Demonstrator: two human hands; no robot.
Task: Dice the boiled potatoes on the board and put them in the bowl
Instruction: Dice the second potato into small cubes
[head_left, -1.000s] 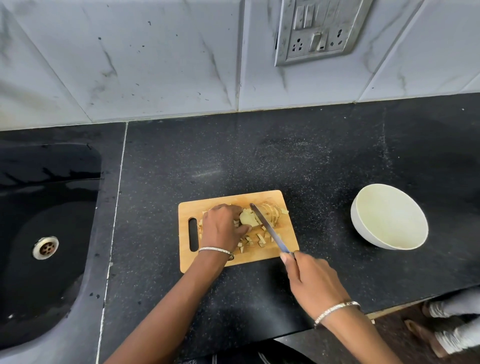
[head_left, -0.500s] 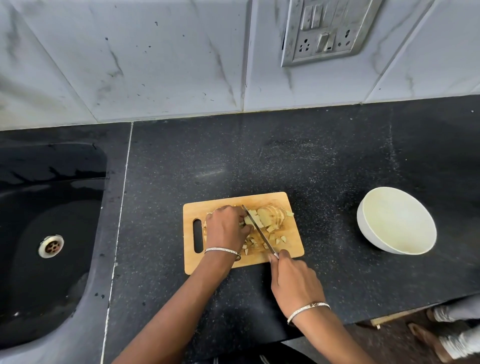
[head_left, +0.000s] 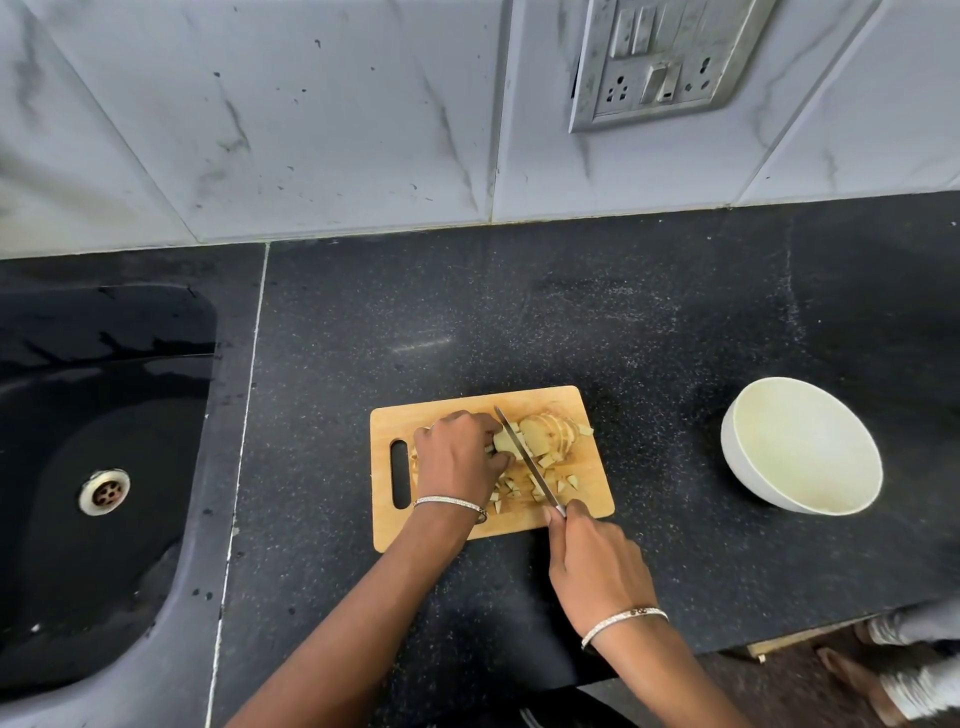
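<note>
A small wooden cutting board (head_left: 582, 410) lies on the black counter. On it sit sliced potato (head_left: 545, 439) and several small diced pieces (head_left: 563, 480). My left hand (head_left: 457, 457) curls over a potato slice at the board's middle and pins it down. My right hand (head_left: 597, 566) grips the handle of a knife (head_left: 524, 460), whose blade runs diagonally up-left through the potato beside my left fingers. A white bowl (head_left: 802, 447) stands to the right of the board, tilted toward me, with nothing visible inside.
A black sink (head_left: 104, 467) with a metal drain fills the left side. A switch and socket plate (head_left: 660, 62) hangs on the tiled wall behind. The counter's front edge runs at lower right, and a person's feet (head_left: 893, 670) show on the floor.
My right hand has moved forward toward the board and brought the knife down into the potato beside my left fingers. The left hand has stayed on the potato.
</note>
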